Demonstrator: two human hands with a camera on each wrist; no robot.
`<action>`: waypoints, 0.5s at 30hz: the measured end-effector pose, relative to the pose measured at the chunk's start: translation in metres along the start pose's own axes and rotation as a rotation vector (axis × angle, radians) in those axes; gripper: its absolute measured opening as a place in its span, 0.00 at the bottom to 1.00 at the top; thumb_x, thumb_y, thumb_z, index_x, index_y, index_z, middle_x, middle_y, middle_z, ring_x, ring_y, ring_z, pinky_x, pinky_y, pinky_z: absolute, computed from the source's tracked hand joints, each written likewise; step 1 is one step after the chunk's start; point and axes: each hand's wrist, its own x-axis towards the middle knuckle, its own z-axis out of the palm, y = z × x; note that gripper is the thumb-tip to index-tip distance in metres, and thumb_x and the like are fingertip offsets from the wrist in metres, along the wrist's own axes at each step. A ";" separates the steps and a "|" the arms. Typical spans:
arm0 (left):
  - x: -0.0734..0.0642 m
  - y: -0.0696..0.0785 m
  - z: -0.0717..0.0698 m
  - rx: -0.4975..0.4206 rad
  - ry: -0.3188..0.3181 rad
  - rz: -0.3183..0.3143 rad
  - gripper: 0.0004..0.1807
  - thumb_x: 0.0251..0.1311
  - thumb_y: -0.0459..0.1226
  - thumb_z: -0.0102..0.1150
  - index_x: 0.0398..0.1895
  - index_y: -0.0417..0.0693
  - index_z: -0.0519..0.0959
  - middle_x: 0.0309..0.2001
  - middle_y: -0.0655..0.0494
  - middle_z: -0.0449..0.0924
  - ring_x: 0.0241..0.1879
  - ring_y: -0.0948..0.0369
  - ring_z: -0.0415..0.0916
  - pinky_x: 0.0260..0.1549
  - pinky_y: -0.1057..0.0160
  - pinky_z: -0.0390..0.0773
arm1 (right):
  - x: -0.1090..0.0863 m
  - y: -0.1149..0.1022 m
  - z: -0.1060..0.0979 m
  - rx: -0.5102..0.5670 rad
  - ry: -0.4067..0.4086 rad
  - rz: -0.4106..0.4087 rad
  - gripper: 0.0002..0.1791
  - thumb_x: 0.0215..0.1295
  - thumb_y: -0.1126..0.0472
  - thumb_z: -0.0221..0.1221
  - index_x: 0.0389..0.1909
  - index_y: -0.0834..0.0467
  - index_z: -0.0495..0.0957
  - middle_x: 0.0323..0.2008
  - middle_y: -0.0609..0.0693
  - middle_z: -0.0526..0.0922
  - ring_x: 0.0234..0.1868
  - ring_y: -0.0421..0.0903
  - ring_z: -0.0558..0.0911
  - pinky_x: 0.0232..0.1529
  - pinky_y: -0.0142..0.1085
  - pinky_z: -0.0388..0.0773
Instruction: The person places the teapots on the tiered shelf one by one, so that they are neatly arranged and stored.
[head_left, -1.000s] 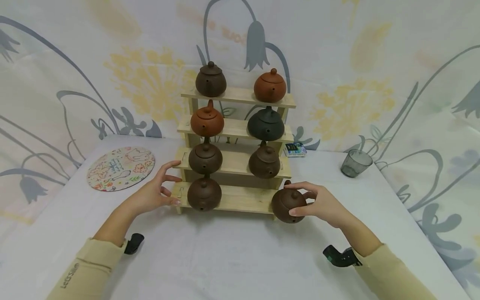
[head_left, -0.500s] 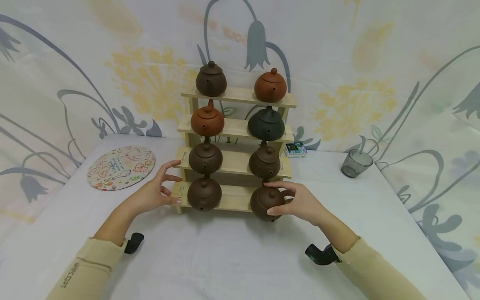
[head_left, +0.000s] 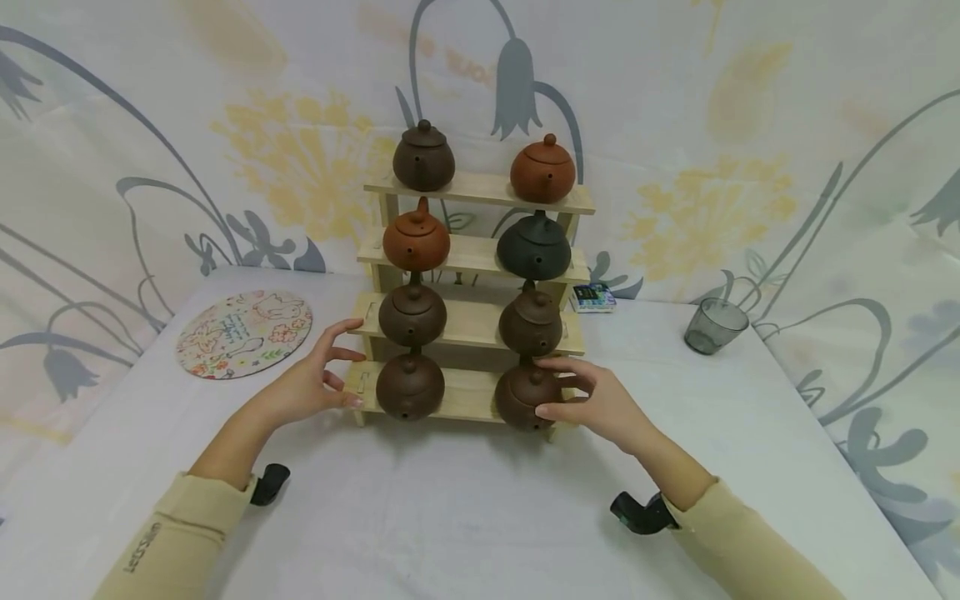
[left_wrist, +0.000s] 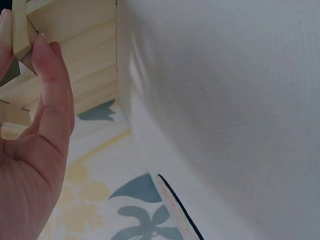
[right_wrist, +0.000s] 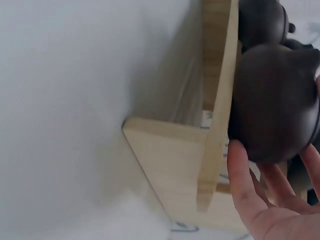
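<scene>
A stepped wooden shelf (head_left: 471,395) carries brown, orange and dark teapots in pairs on its four tiers. My right hand (head_left: 611,410) holds a brown teapot (head_left: 514,400) by its side, at the right end of the lowest tier. In the right wrist view this teapot (right_wrist: 272,100) sits against the board, fingers spread round its body. My left hand (head_left: 303,390) pinches the left end of the lowest board; the left wrist view shows thumb and fingers on both sides of that board (left_wrist: 21,30). Beside the left hand stands another brown teapot (head_left: 409,387).
A round patterned mat (head_left: 243,335) lies on the white cloth at left. To the right are a small colourful box (head_left: 593,297) and a grey see-through cup (head_left: 716,326). A flower-printed cloth (head_left: 675,108) hangs behind the shelf.
My right hand has carried the brown teapot leftward from beyond the shelf's right end, then slightly back onto the lowest tier. My left hand has stayed at the shelf's left end.
</scene>
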 end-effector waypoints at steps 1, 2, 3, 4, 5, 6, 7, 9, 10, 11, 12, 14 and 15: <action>0.000 0.000 0.000 0.001 0.000 -0.002 0.58 0.47 0.28 0.69 0.71 0.64 0.39 0.59 0.33 0.64 0.32 0.53 0.74 0.30 0.56 0.73 | -0.002 0.000 -0.003 0.008 0.001 -0.013 0.31 0.53 0.64 0.67 0.60 0.59 0.70 0.60 0.56 0.68 0.55 0.58 0.72 0.44 0.39 0.75; 0.000 -0.001 0.000 0.002 -0.001 -0.004 0.58 0.47 0.28 0.69 0.71 0.64 0.39 0.59 0.33 0.64 0.32 0.53 0.74 0.30 0.56 0.73 | -0.004 0.001 -0.007 0.017 0.005 -0.024 0.31 0.53 0.65 0.67 0.60 0.60 0.69 0.60 0.58 0.68 0.56 0.59 0.71 0.45 0.39 0.75; 0.000 -0.001 0.000 0.000 -0.002 -0.002 0.58 0.47 0.28 0.69 0.71 0.64 0.38 0.59 0.33 0.64 0.32 0.53 0.74 0.30 0.56 0.73 | -0.007 0.000 -0.011 0.021 0.013 -0.035 0.31 0.54 0.66 0.66 0.60 0.62 0.68 0.60 0.59 0.68 0.57 0.60 0.71 0.45 0.39 0.75; 0.000 -0.001 0.000 -0.002 -0.001 -0.002 0.58 0.47 0.28 0.69 0.71 0.64 0.38 0.59 0.33 0.64 0.32 0.53 0.73 0.30 0.56 0.73 | -0.010 0.000 -0.016 0.021 0.027 -0.040 0.31 0.55 0.66 0.65 0.61 0.62 0.67 0.59 0.60 0.69 0.57 0.61 0.70 0.46 0.38 0.75; 0.000 -0.002 0.000 0.000 0.001 -0.001 0.58 0.47 0.29 0.69 0.71 0.64 0.38 0.59 0.33 0.64 0.32 0.53 0.73 0.30 0.56 0.73 | -0.013 -0.001 -0.021 0.017 0.046 -0.041 0.30 0.56 0.66 0.64 0.61 0.63 0.67 0.59 0.60 0.69 0.57 0.61 0.70 0.46 0.37 0.75; 0.000 -0.003 0.000 0.000 0.002 -0.002 0.58 0.47 0.29 0.69 0.71 0.64 0.38 0.60 0.33 0.64 0.32 0.53 0.73 0.30 0.56 0.73 | -0.017 -0.002 -0.027 0.007 0.070 -0.042 0.29 0.58 0.65 0.63 0.60 0.63 0.67 0.59 0.60 0.69 0.57 0.60 0.70 0.45 0.37 0.75; 0.000 -0.003 0.000 -0.001 0.004 0.000 0.58 0.47 0.29 0.69 0.71 0.64 0.38 0.60 0.33 0.64 0.32 0.53 0.73 0.30 0.56 0.73 | -0.020 -0.003 -0.032 -0.007 0.097 -0.048 0.28 0.59 0.65 0.62 0.60 0.63 0.67 0.59 0.60 0.69 0.57 0.59 0.70 0.45 0.36 0.74; -0.001 -0.005 0.000 0.005 0.010 0.008 0.58 0.47 0.29 0.69 0.72 0.65 0.38 0.60 0.34 0.64 0.32 0.53 0.74 0.30 0.56 0.73 | -0.028 -0.003 -0.044 -0.051 0.155 -0.061 0.25 0.62 0.64 0.60 0.60 0.63 0.67 0.59 0.58 0.69 0.57 0.54 0.71 0.46 0.33 0.74; -0.002 -0.007 0.001 0.020 0.015 0.019 0.58 0.48 0.29 0.69 0.72 0.64 0.38 0.60 0.34 0.65 0.33 0.53 0.74 0.30 0.56 0.74 | -0.033 -0.003 -0.050 -0.079 0.184 -0.065 0.24 0.63 0.64 0.59 0.60 0.62 0.67 0.59 0.55 0.69 0.57 0.51 0.72 0.46 0.31 0.73; -0.003 -0.008 0.001 0.045 0.023 0.033 0.58 0.48 0.30 0.69 0.73 0.64 0.38 0.60 0.35 0.65 0.34 0.53 0.75 0.31 0.57 0.74 | -0.037 -0.002 -0.057 -0.110 0.212 -0.069 0.23 0.64 0.63 0.57 0.60 0.61 0.68 0.59 0.53 0.69 0.57 0.48 0.72 0.46 0.29 0.72; -0.004 -0.010 0.000 0.074 0.035 0.043 0.57 0.49 0.31 0.69 0.73 0.63 0.38 0.59 0.35 0.65 0.36 0.52 0.75 0.32 0.56 0.74 | -0.041 -0.001 -0.063 -0.154 0.238 -0.069 0.22 0.66 0.63 0.56 0.60 0.60 0.68 0.59 0.51 0.69 0.56 0.44 0.71 0.47 0.27 0.70; -0.009 -0.011 -0.004 0.134 0.079 0.068 0.56 0.50 0.35 0.69 0.73 0.61 0.40 0.59 0.35 0.67 0.40 0.49 0.76 0.35 0.54 0.76 | -0.048 0.000 -0.075 -0.251 0.281 -0.065 0.22 0.68 0.61 0.53 0.62 0.59 0.66 0.61 0.51 0.68 0.58 0.44 0.70 0.49 0.30 0.69; -0.013 -0.011 -0.008 0.178 0.112 0.072 0.54 0.50 0.37 0.69 0.74 0.59 0.42 0.58 0.36 0.67 0.43 0.47 0.75 0.37 0.53 0.76 | -0.052 0.000 -0.081 -0.299 0.298 -0.059 0.23 0.69 0.60 0.52 0.63 0.59 0.65 0.62 0.53 0.66 0.59 0.47 0.69 0.51 0.35 0.69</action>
